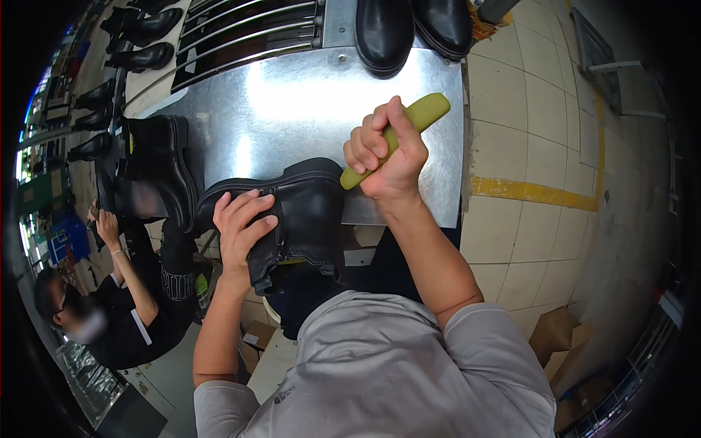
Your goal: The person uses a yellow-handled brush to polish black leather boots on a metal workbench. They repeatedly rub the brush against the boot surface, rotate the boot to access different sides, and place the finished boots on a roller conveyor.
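Observation:
My left hand (244, 226) holds a black ankle boot (310, 208), its fingers spread across the upper near the zip. The boot lies on its side, sole facing away from me, its opening hanging over the table's near edge. In my closed right hand (387, 150) is a smooth yellow-green oblong bar with rounded ends (431, 109). The bar's lower end is at the heel end of the boot; whether the two touch I cannot tell. Left of my boot another black boot (157, 157) rests on its side.
A shiny metal table (292, 109) carries the work. Two black boots (383, 36) stand at its far right, beside a metal roller conveyor (248, 36). More boots (150, 22) are at the far left. A co-worker (117, 314) sits at left. Cardboard boxes (558, 336) stand on the floor, lower right.

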Tool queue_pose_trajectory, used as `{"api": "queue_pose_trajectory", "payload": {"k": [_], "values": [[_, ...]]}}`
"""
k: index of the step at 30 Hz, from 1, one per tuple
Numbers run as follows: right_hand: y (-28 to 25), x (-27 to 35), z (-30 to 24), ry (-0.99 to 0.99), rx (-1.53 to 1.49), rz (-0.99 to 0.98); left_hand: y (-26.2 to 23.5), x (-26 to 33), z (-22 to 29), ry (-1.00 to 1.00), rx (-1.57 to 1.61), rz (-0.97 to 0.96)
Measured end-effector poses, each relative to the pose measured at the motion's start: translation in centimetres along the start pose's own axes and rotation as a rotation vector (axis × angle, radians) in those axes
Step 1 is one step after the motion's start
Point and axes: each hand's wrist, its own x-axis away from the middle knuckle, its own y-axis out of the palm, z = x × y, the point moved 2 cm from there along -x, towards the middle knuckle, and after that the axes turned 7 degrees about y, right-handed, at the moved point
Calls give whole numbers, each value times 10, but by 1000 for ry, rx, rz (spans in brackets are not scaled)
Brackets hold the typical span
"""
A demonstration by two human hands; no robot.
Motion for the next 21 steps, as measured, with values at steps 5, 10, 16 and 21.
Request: {"api": "queue_pose_trajectory", "payload": {"k": [5,10,16,21], "values": [[9,3,5,-40,168,-152,8,2,0,44,-11,57],[34,0,1,179,307,-111,-2,-7,8,82,-2,30],[70,12,-4,197,687,-105,6,0,15,163,-9,86],[97,6,30,202,1058,-125,11,13,14,204,-19,160]]}}
